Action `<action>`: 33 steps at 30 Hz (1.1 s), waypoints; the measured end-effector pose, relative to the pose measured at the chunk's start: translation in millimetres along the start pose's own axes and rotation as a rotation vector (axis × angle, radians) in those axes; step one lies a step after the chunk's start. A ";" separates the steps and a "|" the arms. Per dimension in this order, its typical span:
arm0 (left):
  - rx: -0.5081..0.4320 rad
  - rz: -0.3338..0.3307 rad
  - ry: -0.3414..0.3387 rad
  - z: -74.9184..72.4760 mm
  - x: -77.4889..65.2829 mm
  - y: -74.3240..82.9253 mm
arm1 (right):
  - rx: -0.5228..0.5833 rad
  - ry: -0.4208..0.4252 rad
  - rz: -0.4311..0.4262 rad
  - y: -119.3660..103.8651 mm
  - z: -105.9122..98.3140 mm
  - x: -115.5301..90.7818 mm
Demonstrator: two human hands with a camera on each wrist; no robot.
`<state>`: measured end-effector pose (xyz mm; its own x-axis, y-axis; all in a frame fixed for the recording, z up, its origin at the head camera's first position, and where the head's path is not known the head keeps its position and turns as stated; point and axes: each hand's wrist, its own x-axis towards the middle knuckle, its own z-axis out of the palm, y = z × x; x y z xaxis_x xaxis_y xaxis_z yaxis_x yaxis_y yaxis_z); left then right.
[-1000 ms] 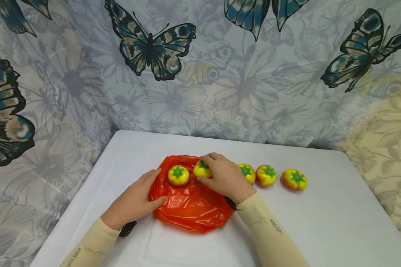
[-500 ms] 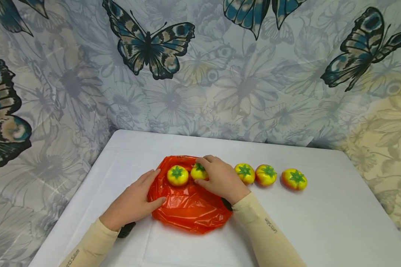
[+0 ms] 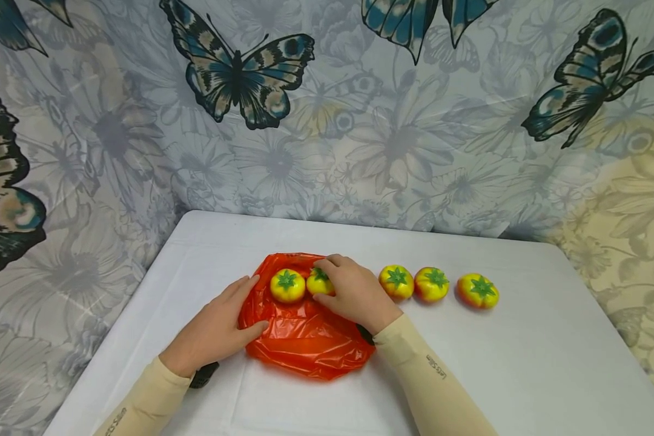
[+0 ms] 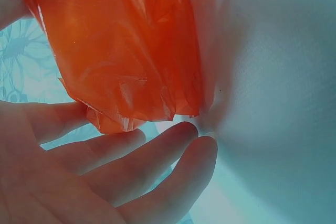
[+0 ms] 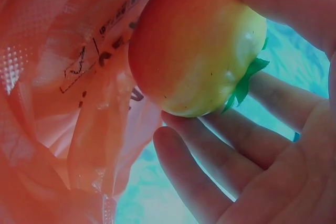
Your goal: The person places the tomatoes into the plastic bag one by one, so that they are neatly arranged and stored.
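Observation:
My right hand holds a yellow-red fruit with a green star-shaped leafy top, over the mouth of a red plastic bag. In the right wrist view, thumb and fingers are round this fruit, and printed bag plastic lies beside it. A second such fruit sits in the bag's opening, just left of the held one. My left hand rests against the bag's left side, thumb towards the front. In the left wrist view its fingers lie loosely extended by the bag's edge.
To the right of the bag, three more such fruits stand in a row on the white table: one, its close neighbour, and one farther off. A butterfly-patterned cloth hangs behind.
My right hand has moved slightly left with its fruit, narrowing the gap to the fruit in the bag. The nearest table fruit shows more fully. My left hand stays at the bag.

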<state>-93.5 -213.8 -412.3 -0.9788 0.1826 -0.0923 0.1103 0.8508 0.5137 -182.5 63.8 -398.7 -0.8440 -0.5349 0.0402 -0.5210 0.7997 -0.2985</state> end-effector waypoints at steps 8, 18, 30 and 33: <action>-0.002 0.003 0.004 0.7 -0.4 0.2 | -0.003 -0.014 0.017 0.2 4.0 0.6; 0.000 0.011 0.016 3.2 -0.4 -0.8 | -0.004 -0.010 0.019 0.3 5.6 0.2; -0.003 0.016 0.014 4.3 -1.0 -2.0 | 0.022 -0.054 0.040 0.3 8.2 0.6; 0.002 0.012 0.015 4.1 -0.4 -2.4 | 0.023 -0.054 0.036 0.6 8.4 0.9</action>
<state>-92.6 -213.8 -417.0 -0.9799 0.1855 -0.0734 0.1224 0.8494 0.5134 -182.5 61.5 -406.9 -0.8539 -0.5200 -0.0226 -0.4864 0.8127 -0.3209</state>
